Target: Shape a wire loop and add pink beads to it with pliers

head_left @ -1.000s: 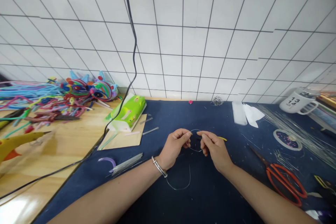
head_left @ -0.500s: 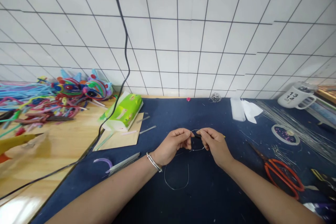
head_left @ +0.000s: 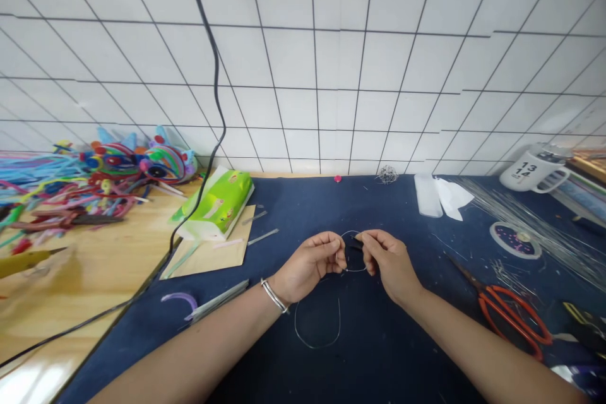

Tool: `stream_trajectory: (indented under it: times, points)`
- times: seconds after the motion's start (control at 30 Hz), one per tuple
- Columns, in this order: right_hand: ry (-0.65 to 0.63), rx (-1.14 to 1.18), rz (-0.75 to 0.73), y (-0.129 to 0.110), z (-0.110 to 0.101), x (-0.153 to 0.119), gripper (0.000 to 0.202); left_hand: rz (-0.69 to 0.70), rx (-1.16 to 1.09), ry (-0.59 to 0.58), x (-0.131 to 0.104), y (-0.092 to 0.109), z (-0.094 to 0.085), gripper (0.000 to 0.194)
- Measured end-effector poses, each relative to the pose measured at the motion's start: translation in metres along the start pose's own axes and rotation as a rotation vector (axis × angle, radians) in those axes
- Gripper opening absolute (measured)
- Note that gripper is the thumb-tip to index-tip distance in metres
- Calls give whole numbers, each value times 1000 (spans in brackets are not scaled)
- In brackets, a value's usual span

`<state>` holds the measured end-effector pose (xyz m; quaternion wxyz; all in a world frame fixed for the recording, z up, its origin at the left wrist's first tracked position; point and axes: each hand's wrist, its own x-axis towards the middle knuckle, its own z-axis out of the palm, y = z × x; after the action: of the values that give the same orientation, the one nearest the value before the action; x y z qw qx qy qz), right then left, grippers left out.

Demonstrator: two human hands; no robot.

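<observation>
Between my two hands is a thin wire ring [head_left: 353, 270], held up over the dark blue mat [head_left: 265, 366]. My left hand [head_left: 320, 262], a silver bangle at its wrist, pinches the ring's left side. The right side is in my right hand [head_left: 384, 259], with thumb and forefinger pressed together near the ring's top. A small dark tip shows at the right fingertips; I cannot make out what it is. Nearer to me on the mat lies a bent, open curve of thin wire [head_left: 318, 347].
Red-handled scissors [head_left: 514, 312], a dish of small beads [head_left: 511, 241], long wires [head_left: 553, 227] and a white mug [head_left: 534, 170] are on the right. To the left are a green tissue pack [head_left: 220, 205], a purple curved piece [head_left: 180, 298], pipe cleaners [head_left: 42, 170] and a black cable [head_left: 215, 76].
The right fingers have shifted slightly at the ring, and the small dark tip shows more plainly. My view has turned a little; both hands stay in nearly the same place.
</observation>
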<state>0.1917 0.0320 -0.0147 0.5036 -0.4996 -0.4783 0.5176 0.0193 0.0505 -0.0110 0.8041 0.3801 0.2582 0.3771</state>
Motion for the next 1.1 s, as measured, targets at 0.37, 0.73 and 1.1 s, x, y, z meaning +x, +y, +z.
stream_trajectory:
  times: [0.37,0.73,1.1]
  points:
    - [-118,77,64,6,8,-8,24,117,-111,50,3,-5,-3,10]
    - [-109,102,61,7,8,-8,29,123,-99,81,3,-7,-3,8]
    - [-22,166,29,7,8,-7,29,107,16,87,2,-8,1,9]
